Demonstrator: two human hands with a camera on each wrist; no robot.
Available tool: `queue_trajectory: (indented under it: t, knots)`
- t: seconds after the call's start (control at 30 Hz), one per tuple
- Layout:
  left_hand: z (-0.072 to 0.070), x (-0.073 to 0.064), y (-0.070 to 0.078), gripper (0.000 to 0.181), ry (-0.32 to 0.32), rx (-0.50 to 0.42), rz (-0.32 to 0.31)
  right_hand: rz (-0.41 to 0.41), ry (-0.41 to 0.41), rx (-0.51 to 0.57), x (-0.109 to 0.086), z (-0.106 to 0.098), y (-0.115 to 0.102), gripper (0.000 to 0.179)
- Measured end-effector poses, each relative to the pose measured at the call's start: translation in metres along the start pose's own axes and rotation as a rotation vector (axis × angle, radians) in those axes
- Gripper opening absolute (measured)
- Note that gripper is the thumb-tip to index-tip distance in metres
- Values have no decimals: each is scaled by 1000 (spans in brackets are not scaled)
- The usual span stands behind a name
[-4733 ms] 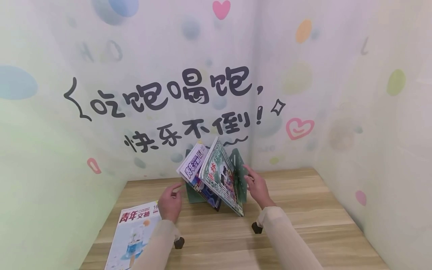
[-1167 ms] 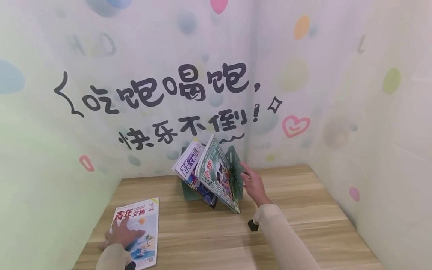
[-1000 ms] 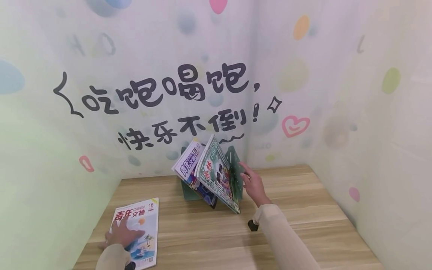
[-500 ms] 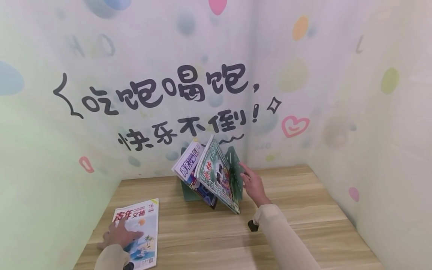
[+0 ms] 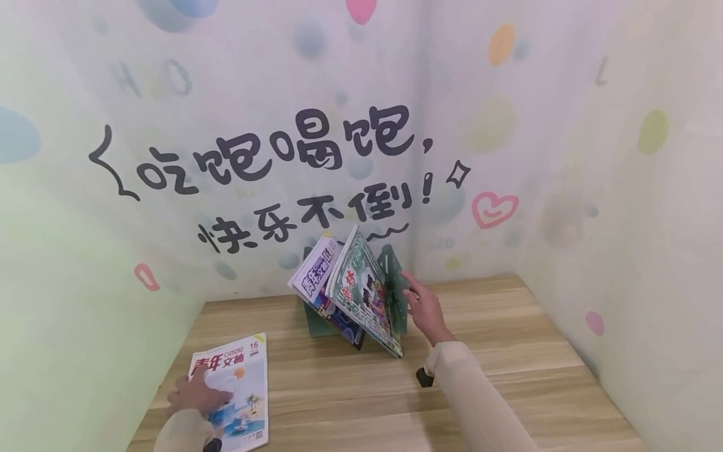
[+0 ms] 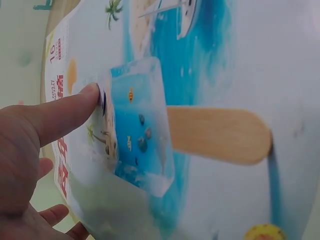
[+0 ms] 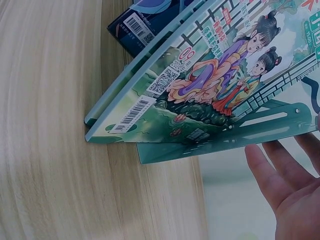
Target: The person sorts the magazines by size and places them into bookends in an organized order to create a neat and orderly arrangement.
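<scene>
In the head view, my left hand point(image 5: 198, 394) is at the left side of a magazine point(image 5: 248, 376) lying flat, cover up. The left wrist view has my thumb point(image 6: 80, 105) touching the cover's ice-lolly picture, the other fingers spread near the edge. My right hand point(image 5: 425, 314) rests its fingertips against the outside of a green bookend's right upright point(image 5: 400, 301). Inside lean a green-bordered magazine point(image 5: 361, 295) and a purple-and-blue magazine point(image 5: 327, 285), both tilted. From the right wrist, extended fingers point(image 7: 270, 177) meet the bookend plate point(image 7: 225, 145).
The wood-grain tabletop point(image 5: 350, 402) carries everything. Pale printed walls point(image 5: 480, 125) with black lettering enclose the back and both sides. Behind the magazines stands the bookend's left upright point(image 5: 319, 323), partly hidden.
My left hand has come down from beside the bookend to the flat magazine. Lately it has drawn slightly left across the cover, and the magazine has shifted a little. My right hand stays at the bookend.
</scene>
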State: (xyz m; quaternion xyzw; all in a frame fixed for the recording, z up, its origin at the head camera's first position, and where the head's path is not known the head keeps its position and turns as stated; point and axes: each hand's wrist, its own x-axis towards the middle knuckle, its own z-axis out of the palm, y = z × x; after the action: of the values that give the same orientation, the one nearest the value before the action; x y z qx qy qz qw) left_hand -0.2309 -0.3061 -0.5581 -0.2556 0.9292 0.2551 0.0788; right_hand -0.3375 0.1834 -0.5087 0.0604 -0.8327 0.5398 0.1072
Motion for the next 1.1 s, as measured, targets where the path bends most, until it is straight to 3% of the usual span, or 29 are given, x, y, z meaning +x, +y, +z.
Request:
queue_trajectory:
  t: [0.1, 0.33, 0.5, 0.63, 0.77, 0.97, 1.1]
  knots:
    - [1, 5, -2, 95, 34, 33, 20, -5, -4, 4, -1, 0, 0, 45]
    - [1, 13, -8, 93, 36, 78, 10, -12, 2, -1, -1, 1, 0, 45]
    - [-1, 12, -13, 90, 31, 23, 19, -19, -5, 2, -1, 1, -1, 46]
    - [-3, 11, -18, 87, 10, -7, 85, -12, -6, 3, -1, 0, 0, 46]
    - [-6, 11, -21, 80, -6, -15, 188, -8, -4, 7, -1, 0, -1, 46]
    - [-6, 10, -20, 79, -29, -84, 235, -8, -3, -5, -2, 0, -2, 45]
    - [-5, 8, -16, 77, -9, -107, 255, -12, -2, -5, -1, 0, -2, 45]
